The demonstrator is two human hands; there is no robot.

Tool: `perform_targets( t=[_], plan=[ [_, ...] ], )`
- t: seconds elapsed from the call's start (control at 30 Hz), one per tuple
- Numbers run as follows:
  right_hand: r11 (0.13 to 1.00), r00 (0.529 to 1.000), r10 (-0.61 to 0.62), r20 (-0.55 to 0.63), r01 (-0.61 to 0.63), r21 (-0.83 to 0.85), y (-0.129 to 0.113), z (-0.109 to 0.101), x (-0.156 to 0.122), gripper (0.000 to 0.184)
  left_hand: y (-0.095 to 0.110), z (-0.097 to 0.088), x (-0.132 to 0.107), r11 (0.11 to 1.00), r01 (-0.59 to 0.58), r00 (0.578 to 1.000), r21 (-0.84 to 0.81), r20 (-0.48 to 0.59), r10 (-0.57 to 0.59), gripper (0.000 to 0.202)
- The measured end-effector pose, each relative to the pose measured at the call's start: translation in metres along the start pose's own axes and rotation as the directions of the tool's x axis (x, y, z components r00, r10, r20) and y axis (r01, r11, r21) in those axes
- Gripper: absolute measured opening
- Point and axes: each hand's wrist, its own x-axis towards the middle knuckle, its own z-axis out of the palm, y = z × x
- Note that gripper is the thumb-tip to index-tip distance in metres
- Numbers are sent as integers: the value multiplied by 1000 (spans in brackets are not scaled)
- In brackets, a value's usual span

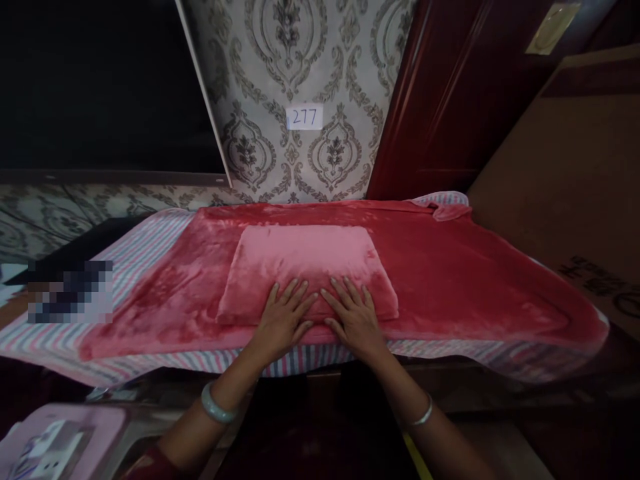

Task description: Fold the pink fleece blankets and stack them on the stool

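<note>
A folded pink plush cloth (306,250), roughly rectangular, lies in the middle of a larger red plush blanket (450,280). My left hand (285,317) rests flat on the front left part of the folded cloth, fingers spread. Beside it my right hand (354,317) presses flat on the front right part, its fingers also spread. The fingertips of both hands point inward and away from me, with a small gap between the hands. Under the red blanket, a striped cloth (305,359) shows along the front edge.
A dark television screen (100,87) stands at the back left. A paper label marked 277 (305,117) is on the patterned wall. To the right are a dark red door (440,100) and a large cardboard box (575,173). A pink container (90,427) sits low at the left.
</note>
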Motion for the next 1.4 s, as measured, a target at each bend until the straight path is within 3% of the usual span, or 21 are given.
perform_targets(
  t=[0.13, 0.27, 0.4, 0.5, 0.53, 0.6, 0.67, 0.7, 0.77, 0.87, 0.97, 1.03, 1.17, 1.3, 1.4],
  plan=[
    [1000, 1000, -7, -1, 7, -10, 2, -5, -1, 57, -3, -10, 1, 1000, 2, 999, 5, 36, -2, 57],
    [994, 996, 88, -30, -89, -63, 25, -9, -16, 53, -26, -29, -10, 979, 192, 977, 61, 81, -197, 57],
    [962, 963, 251, -96, -259, -85, 55, -7, -37, 52, -55, -44, -30, 875, 448, 877, 183, 100, -470, 59],
    [941, 933, 322, -158, -334, -50, 60, -11, -40, 50, -57, -48, -39, 793, 565, 812, 228, 19, -583, 60],
    [946, 933, 314, -177, -324, -29, 57, -14, -37, 50, -51, -47, -38, 793, 566, 816, 227, -19, -577, 59],
    [973, 957, 232, -174, -231, 27, 45, -21, -24, 49, -33, -41, -33, 866, 464, 885, 188, -54, -463, 57],
    [993, 991, 77, -105, -67, 99, 27, -26, -6, 50, -9, -30, -24, 962, 251, 968, 107, -34, -248, 56],
    [990, 999, -11, -53, 19, 138, 18, -28, 3, 50, 2, -23, -19, 987, 148, 989, 67, -31, -147, 56],
    [967, 983, -171, 69, 154, 203, 4, -30, 22, 51, 20, -8, -12, 998, 49, 997, 28, -57, -47, 58],
    [949, 937, -273, 219, 224, 224, -3, -30, 45, 52, 33, 11, -9, 998, 53, 992, 34, -120, -48, 54],
    [970, 935, -229, 271, 196, 144, 6, -28, 66, 53, 34, 20, -13, 997, 59, 987, 53, -149, -50, 56],
    [991, 951, -129, 282, 114, 68, 14, -29, 76, 53, 34, 20, -15, 997, 65, 986, 50, -155, -57, 59],
    [992, 969, 126, 215, -121, -38, 23, -31, 80, 56, 24, 0, -7, 998, 54, 992, -24, -114, -56, 57],
    [981, 968, 185, 169, -172, -84, 34, -32, 66, 54, -15, -35, 13, 987, 155, 988, -31, 10, -155, 50],
    [967, 956, 244, 161, -228, -111, 48, -28, 56, 53, -47, -45, 22, 944, 322, 938, 70, 107, -328, 56]
  ],
)
